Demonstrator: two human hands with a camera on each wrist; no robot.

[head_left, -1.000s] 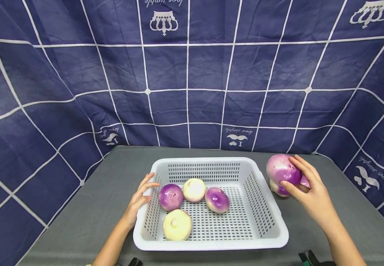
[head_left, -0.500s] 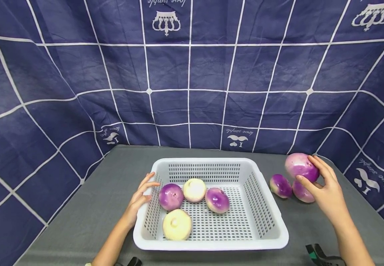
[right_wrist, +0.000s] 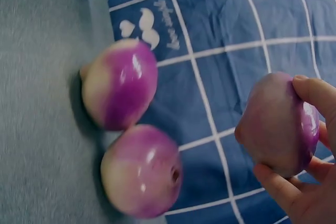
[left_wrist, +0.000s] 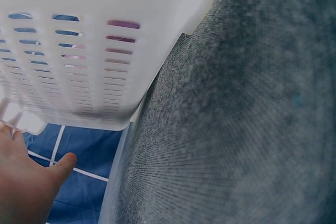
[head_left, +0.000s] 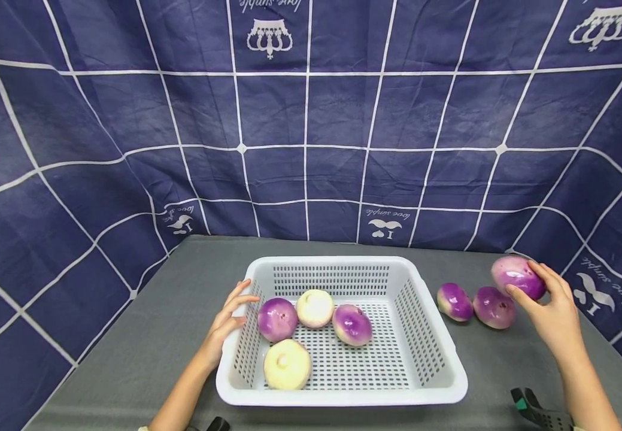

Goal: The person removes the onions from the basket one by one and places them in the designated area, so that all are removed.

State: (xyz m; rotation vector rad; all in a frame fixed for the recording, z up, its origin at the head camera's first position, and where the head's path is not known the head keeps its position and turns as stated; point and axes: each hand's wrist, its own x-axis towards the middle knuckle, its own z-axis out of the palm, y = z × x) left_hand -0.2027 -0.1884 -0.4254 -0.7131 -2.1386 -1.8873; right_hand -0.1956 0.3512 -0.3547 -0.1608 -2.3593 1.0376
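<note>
purple turnip: held in the right hand, fingers curled round it, above the bench beside two others.
left hand: fingers relaxed, steadying the white basket wall.

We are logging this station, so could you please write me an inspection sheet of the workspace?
Surface: grey table.
Job's things: white basket with four turnips inside; two purple turnips on the table to its right; a third held turnip, apparently above the table.
Clutter: black-and-green clip at the front right edge.
Hands: left hand rests on the basket's left rim; right hand grips the held turnip.
Cables: nothing seen.
Surroundings: blue checked cloth behind and at the sides.
</note>
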